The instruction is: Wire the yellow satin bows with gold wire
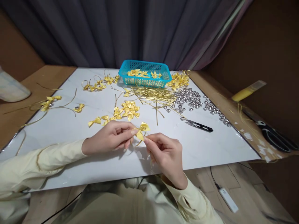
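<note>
A yellow ribbon bow (141,130) with a loop of gold cord (137,144) is held between my two hands, above the front part of the white table (102,168). My left hand (116,135) pinches its left side with thumb and index finger. On the lower right side, my right hand (164,152) is closed on the bow and probably the cord; what lies inside its fingers is partly hidden. Just beyond my hands lies a pile of yellow bows (129,109). Further back are many cut gold cords (151,95).
A blue basket (144,81) holds more bows at the back. Silver heart-shaped beads (189,98) lie right of the cords, near black thread snips (199,126). Corded bows (50,102) lie at left. Scissors (275,137) and a yellow-handled tool (247,91) are on the right.
</note>
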Demonstrator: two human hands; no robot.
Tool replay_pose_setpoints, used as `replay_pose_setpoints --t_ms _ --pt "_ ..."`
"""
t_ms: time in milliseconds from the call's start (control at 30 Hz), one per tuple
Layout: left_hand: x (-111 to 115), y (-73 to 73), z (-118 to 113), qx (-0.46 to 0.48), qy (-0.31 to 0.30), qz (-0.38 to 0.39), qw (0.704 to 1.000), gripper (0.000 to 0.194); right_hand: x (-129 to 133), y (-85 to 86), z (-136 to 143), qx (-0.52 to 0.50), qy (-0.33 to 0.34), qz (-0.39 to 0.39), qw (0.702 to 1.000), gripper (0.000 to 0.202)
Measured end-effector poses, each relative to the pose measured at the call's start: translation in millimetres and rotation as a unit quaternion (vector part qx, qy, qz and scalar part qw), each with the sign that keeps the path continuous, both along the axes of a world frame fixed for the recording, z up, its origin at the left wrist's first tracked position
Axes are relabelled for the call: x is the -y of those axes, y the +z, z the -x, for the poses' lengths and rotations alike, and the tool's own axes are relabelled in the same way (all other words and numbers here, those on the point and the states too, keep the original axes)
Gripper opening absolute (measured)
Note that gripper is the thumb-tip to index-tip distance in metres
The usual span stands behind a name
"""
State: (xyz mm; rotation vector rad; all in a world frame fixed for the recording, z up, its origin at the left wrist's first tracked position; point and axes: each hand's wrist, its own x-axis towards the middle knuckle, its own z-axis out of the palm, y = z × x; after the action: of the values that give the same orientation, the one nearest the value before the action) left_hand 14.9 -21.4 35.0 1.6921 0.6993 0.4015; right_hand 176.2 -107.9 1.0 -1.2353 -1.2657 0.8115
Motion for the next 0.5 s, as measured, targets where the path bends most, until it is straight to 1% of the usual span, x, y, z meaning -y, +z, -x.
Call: replay_pose_setpoints --t_ms 100,233,400,467,500 --pt "-0.3 1.2 0.2 0.004 -0.011 0.001 1.000 0.028 1.3 -1.6 0.2 0.007 -0.002 -0.017 1.000 0.019" --pt "0.5 1.9 0.1 -0.008 -0.017 -0.021 1.000 0.027 2.4 -0.7 -1.6 0.017 0.000 -0.003 1.000 0.019" --pt "2.1 1.6 0.5 -0.004 -0.020 -0.150 0.988 0.023 2.9 1.9 -1.2 -0.020 0.016 0.034 0.999 0.021" --pt "2.9 1.2 0.6 -0.003 -0.022 -0.177 0.984 0.021 2.4 1.5 0.0 -0.032 0.020 0.030 0.999 0.021" --pt "3.4 0.8 0.6 -0.004 -0.025 -0.175 0.984 0.022 2.0 1.0 0.8 -0.033 0.019 0.022 0.999 0.020"
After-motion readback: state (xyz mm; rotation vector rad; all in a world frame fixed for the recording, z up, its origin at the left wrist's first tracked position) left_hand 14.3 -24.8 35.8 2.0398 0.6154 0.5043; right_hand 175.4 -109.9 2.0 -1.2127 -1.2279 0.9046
